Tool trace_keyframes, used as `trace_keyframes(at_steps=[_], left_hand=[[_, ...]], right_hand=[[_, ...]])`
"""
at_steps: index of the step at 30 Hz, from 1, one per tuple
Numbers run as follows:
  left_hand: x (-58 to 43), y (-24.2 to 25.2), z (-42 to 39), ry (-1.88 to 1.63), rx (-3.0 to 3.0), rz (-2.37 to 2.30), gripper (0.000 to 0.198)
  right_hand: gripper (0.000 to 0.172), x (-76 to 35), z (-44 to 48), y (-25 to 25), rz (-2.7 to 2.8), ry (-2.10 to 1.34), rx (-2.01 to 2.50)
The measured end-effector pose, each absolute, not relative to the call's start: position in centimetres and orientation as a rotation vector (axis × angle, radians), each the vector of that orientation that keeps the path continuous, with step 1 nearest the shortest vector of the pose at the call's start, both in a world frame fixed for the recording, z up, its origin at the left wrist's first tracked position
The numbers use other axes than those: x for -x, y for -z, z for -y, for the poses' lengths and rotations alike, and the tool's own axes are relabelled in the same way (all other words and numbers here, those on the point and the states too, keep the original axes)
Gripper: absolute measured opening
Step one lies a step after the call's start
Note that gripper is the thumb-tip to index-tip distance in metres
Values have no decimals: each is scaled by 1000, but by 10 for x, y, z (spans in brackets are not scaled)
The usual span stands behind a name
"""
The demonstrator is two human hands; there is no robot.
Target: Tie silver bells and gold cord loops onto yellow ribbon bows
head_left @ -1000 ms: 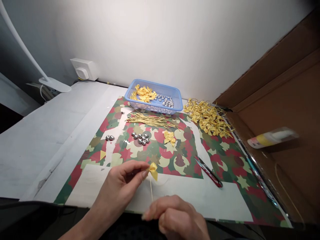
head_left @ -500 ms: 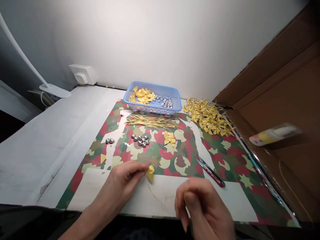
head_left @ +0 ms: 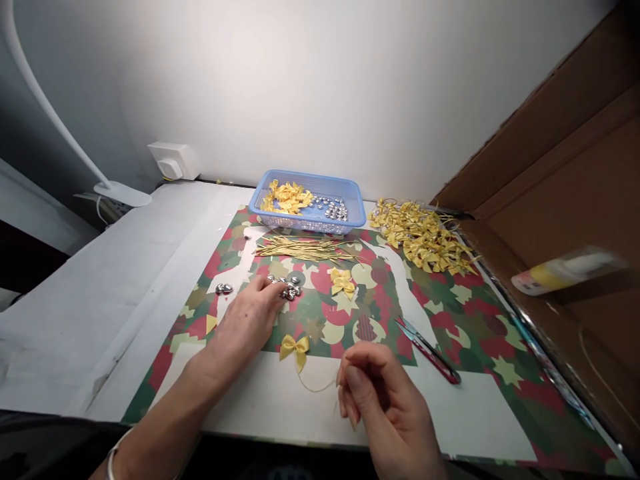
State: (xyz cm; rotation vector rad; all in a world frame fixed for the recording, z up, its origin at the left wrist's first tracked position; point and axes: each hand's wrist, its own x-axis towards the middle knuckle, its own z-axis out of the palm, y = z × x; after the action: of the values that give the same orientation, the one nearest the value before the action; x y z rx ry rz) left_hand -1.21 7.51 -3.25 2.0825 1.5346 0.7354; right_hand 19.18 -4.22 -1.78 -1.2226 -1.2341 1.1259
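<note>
My left hand (head_left: 253,308) reaches to a small pile of shiny silver beads (head_left: 291,289), its fingers pinched together at the pile's left side. The fingertips are partly hidden, so I cannot see whether a bead is between them. A yellow ribbon bow (head_left: 295,348) lies at the edge of the white sheet, with a thin cord (head_left: 315,389) curving from it toward my right hand (head_left: 383,400). That hand is closed, with thumb and forefinger pinching the end of the cord.
Behind the beads lie cut gold cords (head_left: 305,249) and a blue basket (head_left: 320,180) of bows and beads. Loose bows (head_left: 343,283), snips (head_left: 430,352) and a heap of corded bows (head_left: 420,233) lie rightward. A cardboard wall (head_left: 565,173) bounds the right.
My left hand has let go of the bow and moved up to the silver beads. The bow now lies on the table. My right hand has shifted slightly up and left.
</note>
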Motion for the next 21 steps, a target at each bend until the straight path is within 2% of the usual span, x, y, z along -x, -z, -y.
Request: trace_keyframes(at_steps=[4,8,13,17,21], left_hand=[[14,37,-75,-728,-2045,-1520,24],[15,30,-65,-751,-1907,-1451,21],[10,12,-31,-718,-1599,-1258,25],[8,4,-6,-701,-1168,-1047,20],[7,-1,1,-739,-1044,-940,16]], right_hand=[[22,-189,43,17,1221,-1129,1226],[17,-187,42,17,1284,-1041,1237],[21,-190,42,16,1513,-863,1173],[22,-188,43,13,1580,-775,1178],[25,-181,46,9,1611,-720,1177]])
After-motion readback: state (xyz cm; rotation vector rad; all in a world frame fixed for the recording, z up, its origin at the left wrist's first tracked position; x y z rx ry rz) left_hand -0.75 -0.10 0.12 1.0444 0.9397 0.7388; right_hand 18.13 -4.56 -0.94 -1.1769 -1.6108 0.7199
